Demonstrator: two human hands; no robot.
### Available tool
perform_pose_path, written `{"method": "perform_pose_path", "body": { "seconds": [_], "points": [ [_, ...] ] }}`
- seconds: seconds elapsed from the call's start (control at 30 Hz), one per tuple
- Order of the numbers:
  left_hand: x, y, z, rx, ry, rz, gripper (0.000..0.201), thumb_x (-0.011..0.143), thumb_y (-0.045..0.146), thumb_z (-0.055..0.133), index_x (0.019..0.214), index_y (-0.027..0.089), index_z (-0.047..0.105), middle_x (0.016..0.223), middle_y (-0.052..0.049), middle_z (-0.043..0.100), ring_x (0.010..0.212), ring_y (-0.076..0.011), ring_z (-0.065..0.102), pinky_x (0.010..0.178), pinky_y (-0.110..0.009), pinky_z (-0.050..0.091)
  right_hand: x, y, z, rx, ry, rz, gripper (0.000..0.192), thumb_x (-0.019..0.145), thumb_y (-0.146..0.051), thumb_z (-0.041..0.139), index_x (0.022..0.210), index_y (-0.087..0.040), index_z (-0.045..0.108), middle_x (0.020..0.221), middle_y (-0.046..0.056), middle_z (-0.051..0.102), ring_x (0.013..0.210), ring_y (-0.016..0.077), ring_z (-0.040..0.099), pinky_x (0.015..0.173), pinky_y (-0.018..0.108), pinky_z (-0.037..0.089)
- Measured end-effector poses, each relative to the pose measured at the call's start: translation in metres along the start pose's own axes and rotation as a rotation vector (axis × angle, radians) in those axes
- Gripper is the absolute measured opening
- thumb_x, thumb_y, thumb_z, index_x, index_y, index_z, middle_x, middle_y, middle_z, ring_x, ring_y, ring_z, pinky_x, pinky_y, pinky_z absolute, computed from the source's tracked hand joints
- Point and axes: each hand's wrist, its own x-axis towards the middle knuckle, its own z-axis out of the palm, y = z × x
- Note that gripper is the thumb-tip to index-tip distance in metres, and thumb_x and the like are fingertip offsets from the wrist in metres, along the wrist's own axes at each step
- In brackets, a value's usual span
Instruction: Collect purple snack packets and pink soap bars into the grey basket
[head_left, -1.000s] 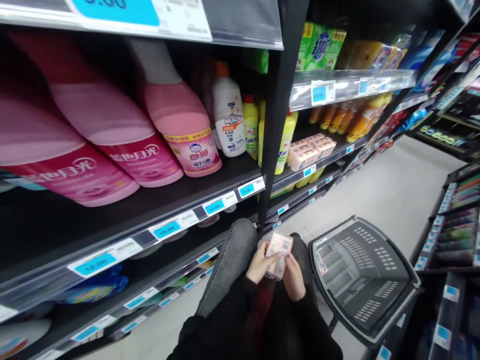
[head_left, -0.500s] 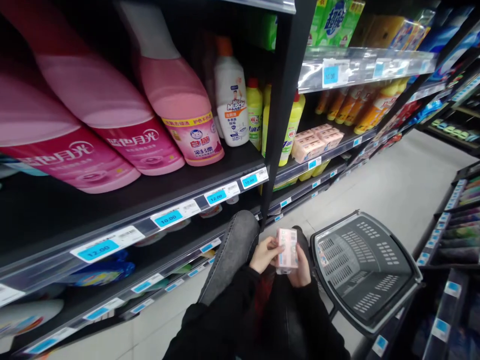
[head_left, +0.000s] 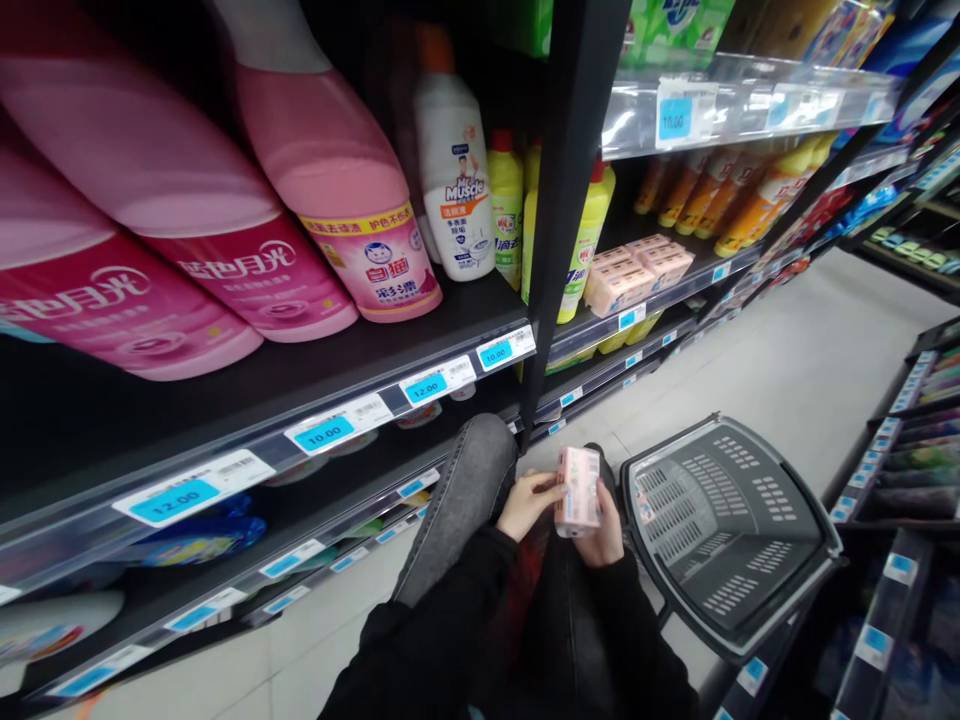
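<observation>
Pack (head_left: 577, 490), pink, clamped by left hand (head_left: 523, 505) at nine o'clock, right hand (head_left: 604, 538) at four. Slackened grip could drop it.

The pink pack (head_left: 577, 490) hides part of the right hand (head_left: 607, 542), its finest print too small to read. The top edge crops the green box (head_left: 679, 38), the left edge the leftmost pink bottle (head_left: 97, 330); a shelf strip (head_left: 280, 452) hides the top of a blurred blue packet (head_left: 199, 543)

Head-worn view, forward and down
</observation>
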Motion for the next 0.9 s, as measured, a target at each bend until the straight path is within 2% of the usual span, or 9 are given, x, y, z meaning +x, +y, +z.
{"method": "perform_pose_path", "body": {
  "seconds": [0.17,0.37,0.47,0.53,0.63,0.67,0.73,0.8,0.9],
  "points": [
    [0.001,0.002,-0.001,-0.036,-0.036,0.008,0.038,0.057,0.034,0.078,0.088,0.012,0.075,0.080,-0.006,0.066,0.077,-0.0213,0.057,0.078,-0.034,0.045,-0.003,-0.002,-0.001,-0.012,-0.090,0.063,0.050,0.085,-0.056,0.049,0.119,-0.021,0.059,0.117,0.009,0.066,0.104,0.0260,0.063,0.085,0.049,0.053],
    [-0.004,0.011,-0.001,-0.184,-0.140,0.016,0.042,0.059,0.030,0.079,0.097,0.014,0.072,0.083,-0.004,0.067,0.083,-0.0207,0.057,0.083,-0.032,0.041,-0.011,-0.008,-0.001,-0.110,-0.133,0.109,0.053,0.079,-0.061,0.051,0.113,-0.021,0.063,0.114,0.011,0.067,0.106,0.0297,0.061,0.090,0.055,0.049],
    [-0.009,0.015,0.000,-0.278,-0.245,0.009,0.056,0.055,0.033,0.083,0.107,0.016,0.069,0.098,-0.007,0.067,0.094,-0.0229,0.056,0.090,-0.034,0.039,-0.020,-0.016,0.000,-0.305,-0.109,-0.069,0.059,0.078,-0.063,0.053,0.120,-0.022,0.057,0.125,0.012,0.060,0.113,0.0302,0.057,0.096,0.053,0.045],
    [-0.012,0.016,0.002,-0.348,-0.345,-0.015,0.070,0.058,0.051,0.079,0.118,0.019,0.063,0.112,-0.011,0.064,0.102,-0.0269,0.055,0.091,-0.039,0.040,-0.028,-0.023,0.003,-0.567,-0.056,-0.280,0.062,0.077,-0.055,0.061,0.130,-0.025,0.049,0.128,0.011,0.058,0.115,0.0284,0.055,0.099,0.050,0.043],
    [-0.018,0.018,0.002,-0.541,-0.590,-0.108,0.091,0.064,0.082,0.049,0.128,0.019,0.054,0.124,-0.017,0.058,0.111,-0.0352,0.053,0.088,-0.050,0.041,-0.040,-0.036,0.015,-1.132,0.023,-0.594,0.074,0.071,-0.040,0.073,0.136,-0.024,0.041,0.122,0.011,0.058,0.113,0.0279,0.054,0.098,0.048,0.043],
    [-0.019,0.018,0.002,-0.635,-0.688,-0.147,0.096,0.064,0.087,0.041,0.129,0.017,0.053,0.126,-0.019,0.056,0.114,-0.0377,0.051,0.089,-0.052,0.039,-0.044,-0.040,0.021,-1.304,0.036,-0.690,0.075,0.069,-0.037,0.075,0.135,-0.023,0.043,0.120,0.011,0.058,0.112,0.0285,0.054,0.097,0.048,0.043],
    [-0.021,0.019,0.000,-0.805,-0.841,-0.217,0.101,0.062,0.089,0.040,0.129,0.015,0.051,0.131,-0.021,0.053,0.121,-0.0410,0.045,0.092,-0.055,0.035,-0.048,-0.045,0.032,-1.535,0.025,-0.857,0.073,0.068,-0.034,0.075,0.133,-0.022,0.046,0.119,0.012,0.058,0.109,0.0296,0.052,0.093,0.048,0.045],
    [-0.023,0.020,-0.002,-0.864,-0.862,-0.259,0.100,0.060,0.087,0.046,0.128,0.014,0.052,0.132,-0.021,0.051,0.124,-0.0416,0.042,0.095,-0.055,0.033,-0.050,-0.046,0.041,-1.600,-0.009,-0.944,0.072,0.067,-0.031,0.075,0.133,-0.023,0.047,0.117,0.011,0.059,0.105,0.0302,0.052,0.089,0.049,0.045],
    [-0.025,0.018,-0.004,-0.815,-0.734,-0.307,0.092,0.062,0.081,0.051,0.122,0.011,0.055,0.128,-0.021,0.055,0.125,-0.0401,0.043,0.096,-0.053,0.033,-0.052,-0.042,0.051,-1.547,-0.041,-0.926,0.075,0.066,-0.029,0.076,0.134,-0.028,0.046,0.117,0.010,0.059,0.102,0.0322,0.050,0.088,0.052,0.042]
  ]
}}
